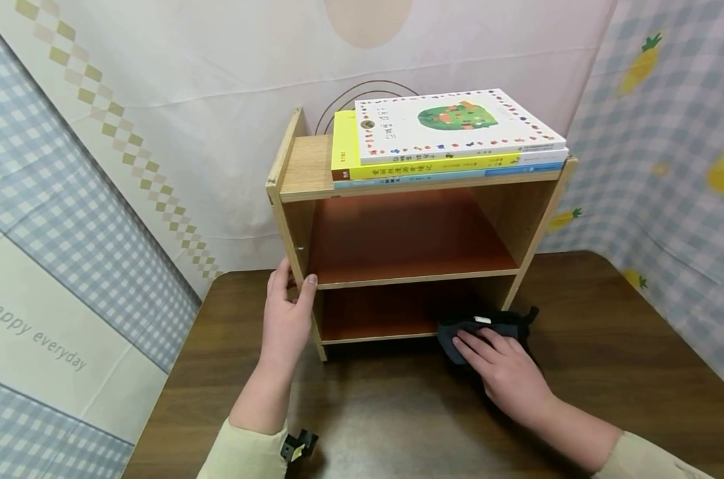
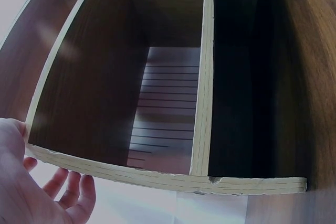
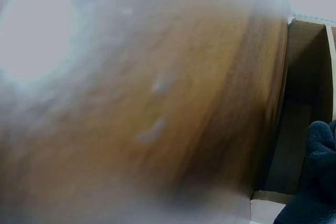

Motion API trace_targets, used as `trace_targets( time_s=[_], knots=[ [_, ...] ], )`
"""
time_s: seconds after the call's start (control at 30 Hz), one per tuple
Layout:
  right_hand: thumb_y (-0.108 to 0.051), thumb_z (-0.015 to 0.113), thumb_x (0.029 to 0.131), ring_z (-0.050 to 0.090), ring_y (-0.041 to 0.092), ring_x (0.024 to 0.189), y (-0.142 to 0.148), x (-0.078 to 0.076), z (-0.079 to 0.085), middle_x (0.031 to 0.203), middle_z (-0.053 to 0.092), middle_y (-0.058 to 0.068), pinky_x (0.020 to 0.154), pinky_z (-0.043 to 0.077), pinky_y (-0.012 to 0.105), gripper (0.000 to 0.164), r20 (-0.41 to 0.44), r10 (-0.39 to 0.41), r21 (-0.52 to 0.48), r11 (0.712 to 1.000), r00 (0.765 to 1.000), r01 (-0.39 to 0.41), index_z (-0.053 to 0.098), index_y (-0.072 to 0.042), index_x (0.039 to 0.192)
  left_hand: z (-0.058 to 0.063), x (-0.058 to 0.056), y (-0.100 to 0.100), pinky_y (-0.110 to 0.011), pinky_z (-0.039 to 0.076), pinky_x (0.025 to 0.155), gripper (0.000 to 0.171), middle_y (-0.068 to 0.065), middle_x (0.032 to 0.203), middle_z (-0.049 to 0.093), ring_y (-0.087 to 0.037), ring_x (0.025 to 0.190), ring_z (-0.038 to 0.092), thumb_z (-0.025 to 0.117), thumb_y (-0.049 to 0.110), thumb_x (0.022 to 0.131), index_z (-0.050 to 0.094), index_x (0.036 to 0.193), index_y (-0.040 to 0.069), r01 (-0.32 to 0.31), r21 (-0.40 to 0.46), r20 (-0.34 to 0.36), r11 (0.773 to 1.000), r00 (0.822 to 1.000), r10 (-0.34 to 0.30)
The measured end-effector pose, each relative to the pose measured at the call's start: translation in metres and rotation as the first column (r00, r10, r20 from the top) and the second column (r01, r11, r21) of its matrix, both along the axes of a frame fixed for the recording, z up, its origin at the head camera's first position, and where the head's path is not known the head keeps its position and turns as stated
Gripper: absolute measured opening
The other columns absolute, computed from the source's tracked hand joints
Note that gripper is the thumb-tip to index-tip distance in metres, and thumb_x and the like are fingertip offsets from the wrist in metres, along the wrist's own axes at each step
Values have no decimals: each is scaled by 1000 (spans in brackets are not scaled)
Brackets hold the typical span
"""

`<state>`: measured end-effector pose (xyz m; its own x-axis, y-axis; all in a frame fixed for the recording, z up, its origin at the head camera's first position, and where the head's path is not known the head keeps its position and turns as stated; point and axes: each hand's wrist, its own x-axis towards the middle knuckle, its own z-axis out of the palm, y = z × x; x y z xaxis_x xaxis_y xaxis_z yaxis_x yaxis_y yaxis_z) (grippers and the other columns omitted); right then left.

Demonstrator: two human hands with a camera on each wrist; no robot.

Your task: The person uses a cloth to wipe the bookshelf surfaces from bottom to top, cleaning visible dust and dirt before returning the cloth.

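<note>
A small wooden bookshelf (image 1: 416, 233) with reddish-brown shelf boards stands upright on the brown table. My left hand (image 1: 287, 319) grips the front edge of its left side panel, thumb in front and fingers around the outside; the left wrist view shows the fingers (image 2: 79, 195) curled behind the panel. At the lower right, my right hand (image 1: 506, 369) holds a dark blue cloth (image 1: 452, 342) against the bottom shelf's front edge. Its fingers lie over the cloth and its thumb is hidden. In the right wrist view, the bunched cloth (image 3: 315, 182) appears beside the shelf's lower opening.
Several books (image 1: 458, 126) lie stacked on the bookshelf's top board, a white one uppermost over a yellow one. The table (image 1: 218, 372) extends to both sides. Printed curtains (image 1: 667, 166) hang behind and at both sides.
</note>
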<state>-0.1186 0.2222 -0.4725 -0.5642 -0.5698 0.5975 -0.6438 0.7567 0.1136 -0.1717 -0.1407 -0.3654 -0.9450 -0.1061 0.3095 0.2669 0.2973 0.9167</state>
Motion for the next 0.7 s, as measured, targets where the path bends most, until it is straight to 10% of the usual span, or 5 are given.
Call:
trace_targets(
  time_s=[0.7],
  knots=[
    [-34, 18, 109, 50, 38, 121, -11, -5, -2, 137, 58, 8, 87, 45, 53, 55, 46, 4, 86, 996, 999, -8, 62, -17, 137, 0, 0, 1, -38, 45, 82, 51, -2, 124, 46, -18, 113, 43, 57, 45, 99, 42, 147, 35, -14, -8, -4, 1000, 1000, 14]
  ],
)
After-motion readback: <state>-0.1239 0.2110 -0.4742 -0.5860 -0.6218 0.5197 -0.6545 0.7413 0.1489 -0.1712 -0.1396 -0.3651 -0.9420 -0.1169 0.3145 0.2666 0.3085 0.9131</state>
